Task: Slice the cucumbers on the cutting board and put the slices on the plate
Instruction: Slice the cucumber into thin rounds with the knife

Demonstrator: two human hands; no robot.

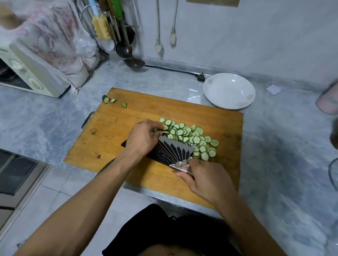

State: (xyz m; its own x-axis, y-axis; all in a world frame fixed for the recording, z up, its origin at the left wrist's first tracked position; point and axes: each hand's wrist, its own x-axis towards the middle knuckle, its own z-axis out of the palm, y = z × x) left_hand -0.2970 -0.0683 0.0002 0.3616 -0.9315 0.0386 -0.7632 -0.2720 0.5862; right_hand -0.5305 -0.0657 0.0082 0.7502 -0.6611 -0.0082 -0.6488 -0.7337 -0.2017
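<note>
Dozens of thin cucumber slices [192, 138] lie heaped on the wooden cutting board [123, 123], just beyond both hands. They are likely light, wet, floppy and slippery, so scooping them onto the flat cleaver blade [172, 151] probably suits better than pinching. The right hand [204, 178] grips the cleaver handle, blade tilted low beside the heap. The left hand [144, 138] rests on the blade, fingers curled, fingertips touching the nearest slices. The white plate [209, 90] sits empty on the tabletop, beyond the right hand.

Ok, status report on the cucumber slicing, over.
Right hand grips black patterned cleaver; left hand on blade, by green cucumber slices. Slices piled on wooden cutting board. White round plate empty, path clear.
</note>
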